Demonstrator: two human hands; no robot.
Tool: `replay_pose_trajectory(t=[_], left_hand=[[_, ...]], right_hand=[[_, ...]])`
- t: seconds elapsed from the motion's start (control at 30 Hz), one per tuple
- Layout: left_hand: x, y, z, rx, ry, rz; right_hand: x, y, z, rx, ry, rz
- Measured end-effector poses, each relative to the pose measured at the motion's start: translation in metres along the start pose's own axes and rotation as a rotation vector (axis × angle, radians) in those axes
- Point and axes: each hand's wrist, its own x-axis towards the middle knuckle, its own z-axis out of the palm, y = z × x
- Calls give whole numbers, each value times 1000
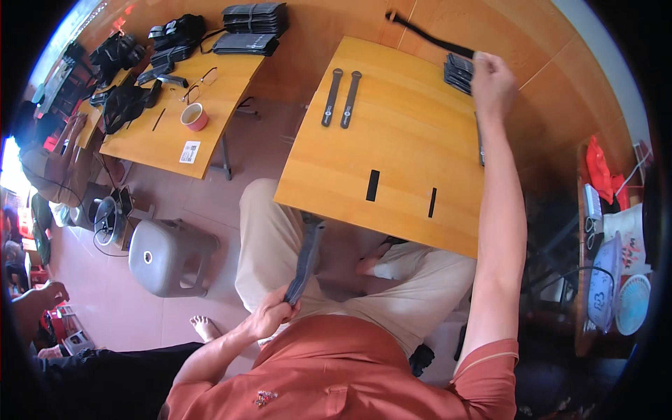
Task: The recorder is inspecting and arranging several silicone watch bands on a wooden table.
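Observation:
My right hand point(495, 87) is raised over the far right corner of the wooden table point(399, 147), closed on one end of a black strap point(435, 40). The strap stretches out to the left, its free end in the air. Just below that hand lies a stack of dark straps point(458, 73). Down at my lap, my left hand point(271, 313) grips a bundle of grey-black straps point(305, 259) that points up toward the table's front edge. Two dark straps with rounded ends, a left one point(332, 98) and a right one point(351, 99), lie side by side on the table.
Two black strips point(373, 185) mark the table's near part. At left, a second table point(231, 77) carries stacked black goods point(248, 28), glasses point(203, 84) and a pink cup point(194, 117). A grey stool point(171, 259) stands left of my knee; a shelf point(582, 280) is at right.

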Motion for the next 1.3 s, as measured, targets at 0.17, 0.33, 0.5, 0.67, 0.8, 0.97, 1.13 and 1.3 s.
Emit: replay_pose_trajectory(t=[0.17, 0.33, 0.5, 0.67, 0.8, 0.97, 1.13, 1.3], left_hand=[[8, 8, 9, -133, 25, 64], [11, -1, 3, -191, 53, 97], [13, -3, 6, -134, 104, 163], [21, 9, 11, -133, 84, 231], [26, 18, 14, -324, 49, 247], [38, 16, 14, -375, 61, 262], [48, 20, 16, -391, 61, 245], [61, 36, 14, -470, 175, 316]], right_hand=[[-57, 23, 55, -404, -359, -228], [-135, 34, 75, -511, -775, -222], [-156, 22, 85, -375, -819, -277], [-159, 14, 86, -347, -847, -282], [-160, 11, 84, -299, -837, -270], [-164, 9, 76, -273, -882, -228], [-168, -8, 51, -282, -838, -190], [-185, -82, 0, -5, -986, 195]])
